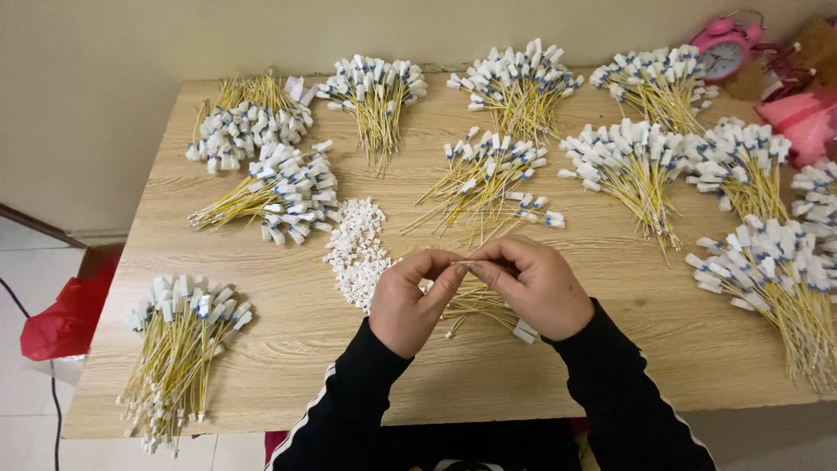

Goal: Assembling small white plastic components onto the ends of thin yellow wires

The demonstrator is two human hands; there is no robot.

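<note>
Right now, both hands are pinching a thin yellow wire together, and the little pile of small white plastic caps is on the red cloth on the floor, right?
Not quite. The head view shows the pile of small white plastic caps on the light wooden table, not the floor. Both hands, left hand and right hand, do pinch a thin yellow wire.

A thin yellow wire (pixel 465 262) lies level between the fingertips of both hands, near six o'clock on the counter (pixel 288 349); only a short stretch of it shows, and its ends are hidden by the fingers. Just under the hands lies a loose bunch of yellow wires (pixel 478 301), one white cap at its four o'clock end. At the hands' nine o'clock, just beside them, sits a heap of small white caps (pixel 357 249).
</note>
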